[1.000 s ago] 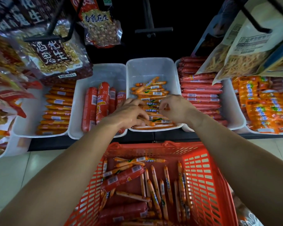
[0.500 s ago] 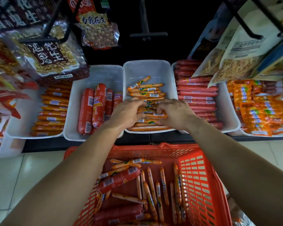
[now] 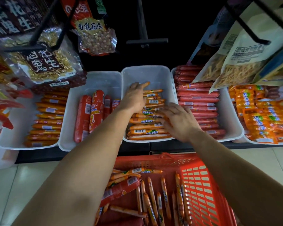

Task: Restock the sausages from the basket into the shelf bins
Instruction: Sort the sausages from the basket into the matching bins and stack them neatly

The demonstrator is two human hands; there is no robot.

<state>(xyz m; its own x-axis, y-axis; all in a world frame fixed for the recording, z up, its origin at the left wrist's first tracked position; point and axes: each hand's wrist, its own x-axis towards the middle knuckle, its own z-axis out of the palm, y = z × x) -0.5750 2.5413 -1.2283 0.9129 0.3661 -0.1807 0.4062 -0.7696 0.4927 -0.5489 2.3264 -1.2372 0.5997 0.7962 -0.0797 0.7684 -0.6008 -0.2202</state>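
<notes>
Thin sausages point(image 3: 145, 127) are laid in the middle bin point(image 3: 147, 70) under the right hand's point(image 3: 178, 123) flat, spread fingers, the left hand's point(image 3: 134, 100) grip cannot be told, and many are left in the basket point(image 3: 201, 193) behind both.

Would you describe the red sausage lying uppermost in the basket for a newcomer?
Look in the red basket below the shelf bins. Near its left side, a thick red sausage lies slanted, a barcode label at its upper end. Its neighbours are thin orange sausages.
</notes>
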